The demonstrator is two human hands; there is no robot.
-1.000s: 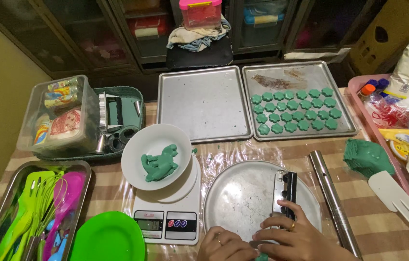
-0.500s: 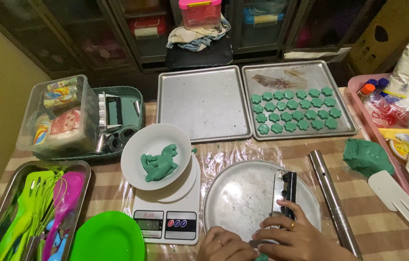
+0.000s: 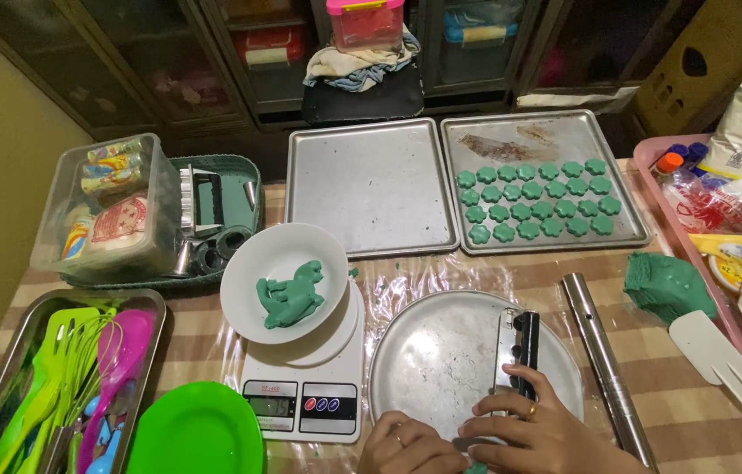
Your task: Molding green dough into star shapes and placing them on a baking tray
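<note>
We take the round metal plate [image 3: 441, 360] as our landmark. Our right hand [image 3: 546, 434] lies on its near right edge, fingers curled down over the near end of a metal scraper with a black handle [image 3: 517, 355]. The scraper rests on the right part of the plate, its long axis running straight away from us toward the baking trays, so nearly all of it lies beyond the hand. The grip looks closed on its near end, though the fingertips hide the exact contact. Our left hand [image 3: 406, 443] sits at the near edge of the plate, just left of the right hand and touching it; its fingers are bent, and a bit of green dough [image 3: 474, 468] shows between the two hands at the frame's bottom, but we cannot tell which hand holds it. The right hand is the nearer one to the scraper.

Left of the plate stands a kitchen scale [image 3: 305, 386] bearing a white bowl [image 3: 279, 281] with green dough scraps. Right of the plate lies a steel rolling pin [image 3: 603, 360], roughly parallel to the scraper. Beyond the plate is a tray of green flower-shaped cookies [image 3: 537, 197]
</note>
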